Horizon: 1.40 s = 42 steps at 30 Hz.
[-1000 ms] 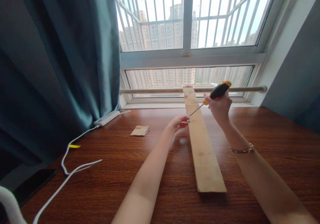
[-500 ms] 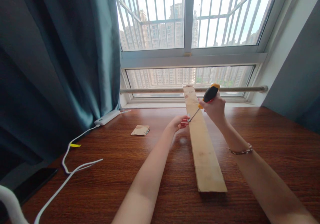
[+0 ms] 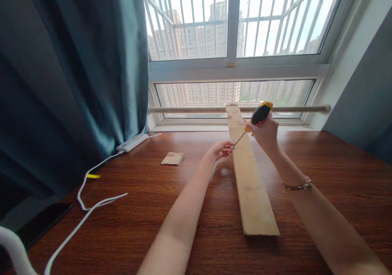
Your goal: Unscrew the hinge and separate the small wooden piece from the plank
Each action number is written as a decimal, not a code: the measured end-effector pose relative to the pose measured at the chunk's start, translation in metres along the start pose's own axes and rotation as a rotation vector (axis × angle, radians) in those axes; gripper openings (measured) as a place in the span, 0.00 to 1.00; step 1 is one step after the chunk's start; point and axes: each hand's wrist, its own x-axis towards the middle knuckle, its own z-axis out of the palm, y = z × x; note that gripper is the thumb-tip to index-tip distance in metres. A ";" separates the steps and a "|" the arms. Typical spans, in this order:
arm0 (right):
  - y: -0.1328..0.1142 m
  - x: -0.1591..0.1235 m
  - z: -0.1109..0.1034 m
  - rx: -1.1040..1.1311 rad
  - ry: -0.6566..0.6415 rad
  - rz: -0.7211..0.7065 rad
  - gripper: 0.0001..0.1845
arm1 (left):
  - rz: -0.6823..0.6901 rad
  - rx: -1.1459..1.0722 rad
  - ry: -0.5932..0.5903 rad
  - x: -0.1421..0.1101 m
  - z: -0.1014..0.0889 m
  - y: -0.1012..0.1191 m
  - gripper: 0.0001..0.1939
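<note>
A long pale wooden board (image 3: 254,189) lies lengthwise on the brown table, its far end reaching the window rail. My right hand (image 3: 267,133) is closed round the black and yellow handle of a screwdriver (image 3: 260,115). The shaft slants down to the left, its tip at a small metal piece (image 3: 232,143) on the board's left edge. At that same spot my left hand (image 3: 221,149) pinches the metal piece with its fingertips. Its exact shape is too small to make out.
A small square wood piece (image 3: 173,158) with thin metal bits beside it lies left of my hands. Further left are a white power strip (image 3: 132,143), a white cable (image 3: 80,193) and a dark flat object (image 3: 43,226). A horizontal rail (image 3: 190,110) crosses before the window.
Both hands stay at the same place on the board, with the screwdriver tip still at the metal piece. The whole view has shifted slightly.
</note>
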 end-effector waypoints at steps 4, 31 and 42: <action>-0.004 0.001 0.000 0.188 -0.130 0.078 0.29 | 0.009 -0.002 0.009 -0.002 0.001 0.000 0.05; -0.018 0.006 -0.015 0.245 -0.172 0.149 0.29 | 0.006 -0.052 -0.007 -0.003 0.003 0.001 0.05; 0.044 0.035 -0.027 -0.474 -0.373 0.191 0.25 | 0.027 -0.068 0.007 0.000 0.002 -0.002 0.04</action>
